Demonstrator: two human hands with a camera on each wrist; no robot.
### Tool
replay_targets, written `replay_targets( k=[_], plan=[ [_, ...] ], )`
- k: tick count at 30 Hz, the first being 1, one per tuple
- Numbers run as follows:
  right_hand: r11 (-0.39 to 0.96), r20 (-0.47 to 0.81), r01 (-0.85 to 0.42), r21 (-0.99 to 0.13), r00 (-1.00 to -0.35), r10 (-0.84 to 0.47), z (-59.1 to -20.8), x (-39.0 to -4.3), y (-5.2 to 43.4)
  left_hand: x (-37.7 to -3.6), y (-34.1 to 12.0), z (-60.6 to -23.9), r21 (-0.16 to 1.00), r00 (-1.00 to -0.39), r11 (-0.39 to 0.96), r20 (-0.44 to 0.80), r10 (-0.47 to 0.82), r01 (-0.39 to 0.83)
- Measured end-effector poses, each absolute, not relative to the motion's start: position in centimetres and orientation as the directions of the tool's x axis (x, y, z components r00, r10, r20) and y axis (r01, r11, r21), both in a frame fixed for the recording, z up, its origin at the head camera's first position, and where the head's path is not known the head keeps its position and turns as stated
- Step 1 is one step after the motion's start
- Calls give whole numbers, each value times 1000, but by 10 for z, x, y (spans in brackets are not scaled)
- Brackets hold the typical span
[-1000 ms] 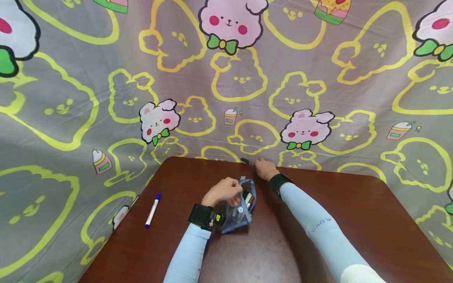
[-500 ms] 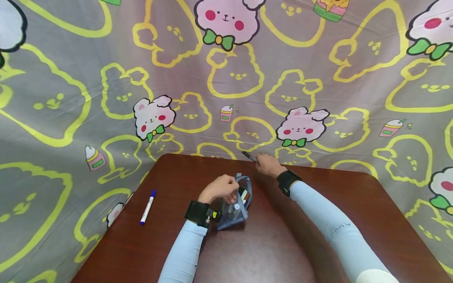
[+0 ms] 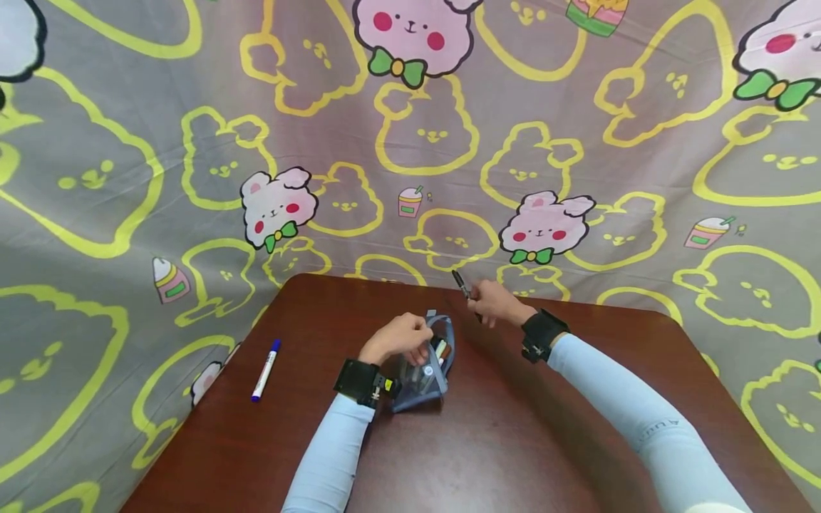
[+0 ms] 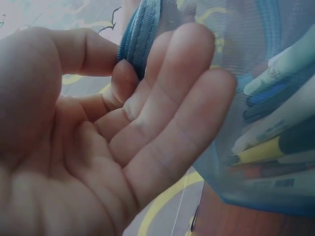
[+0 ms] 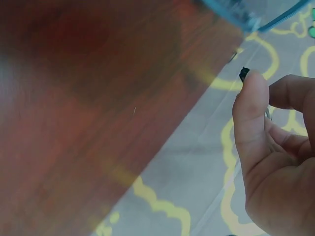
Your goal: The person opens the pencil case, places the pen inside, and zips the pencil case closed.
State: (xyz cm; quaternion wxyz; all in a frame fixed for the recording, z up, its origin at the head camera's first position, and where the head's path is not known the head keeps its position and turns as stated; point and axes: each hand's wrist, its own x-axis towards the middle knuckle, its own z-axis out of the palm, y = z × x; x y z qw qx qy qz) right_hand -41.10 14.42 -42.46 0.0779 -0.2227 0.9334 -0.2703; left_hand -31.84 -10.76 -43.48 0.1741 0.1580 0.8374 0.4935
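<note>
My left hand pinches the blue zippered edge of a see-through mesh pencil case, between thumb and forefinger. The case stands open on the table, and several pens and markers show through its mesh. Beyond it to the right, my right hand holds a black pen above the table's far part, tilted with one end up to the left. In the right wrist view the thumb hides most of the pen; only a dark tip shows.
A white marker with blue ends lies on the left side of the brown table. A grey patterned cloth hangs behind the table's far edge and along its left side.
My right hand has lifted the pen off the far edge and drawn it slightly toward me, turning it more upright. The left hand keeps its grip on the pencil case.
</note>
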Motion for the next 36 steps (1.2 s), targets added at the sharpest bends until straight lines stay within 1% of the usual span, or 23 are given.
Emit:
replay_targets(
  k=[8, 13, 16, 21, 27, 31, 36],
  plan=[
    [631, -75, -290, -719, -871, -486, -420, -393, 148, -318, -105, -434, 877, -889, 473, -149, 433, 83],
    [553, -159, -150, -819, -868, -471, -415, -381, 154, -322, -101, -434, 880, -882, 466, -144, 450, 93],
    [513, -183, -104, -852, -859, -478, -415, -375, 156, -323, -100, -435, 880, -882, 466, -146, 448, 90],
    [471, -214, -62, -880, -833, -510, -416, -364, 158, -323, -102, -440, 881, -883, 467, -162, 441, 72],
    [489, -266, -40, -872, -798, -541, -418, -347, 160, -324, -105, -442, 884, -884, 460, -152, 443, 79],
    [482, -294, -27, -876, -762, -577, -423, -340, 160, -325, -106, -440, 881, -885, 467, -156, 439, 76],
    [471, -334, 25, -882, -737, -588, -432, -335, 156, -327, -106, -439, 876, -886, 478, -163, 433, 73]
  ],
)
